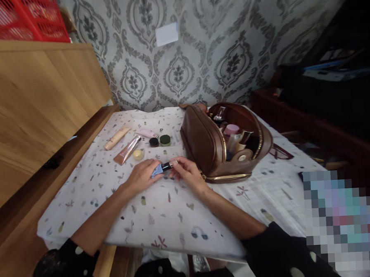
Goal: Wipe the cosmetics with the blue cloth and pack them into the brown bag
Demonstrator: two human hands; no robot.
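Over the middle of the tablecloth, my left hand [142, 175] is closed around a light blue cloth [156, 171] and the near end of a small black cosmetic tube [166, 166]. My right hand [188, 173] pinches the tube's other, paler end with its fingertips. The exact kind of tube is partly hidden by my fingers. Just beyond my left hand lie a round yellow pot [138, 154], a bronze squeeze tube [127, 150] and two dark-lidded jars [165, 140]. Close to my right hand stands a brown makeup bag [200, 139], unzipped, with several cosmetics inside.
A beige tube [117, 137] and a pink tube [146, 133] lie farther back on the patterned tablecloth [164, 214]. Eyeglasses [280, 152] rest to the right of the bag. A wooden cabinet [40, 96] borders the left, and a patterned wall [178, 72] rises behind.
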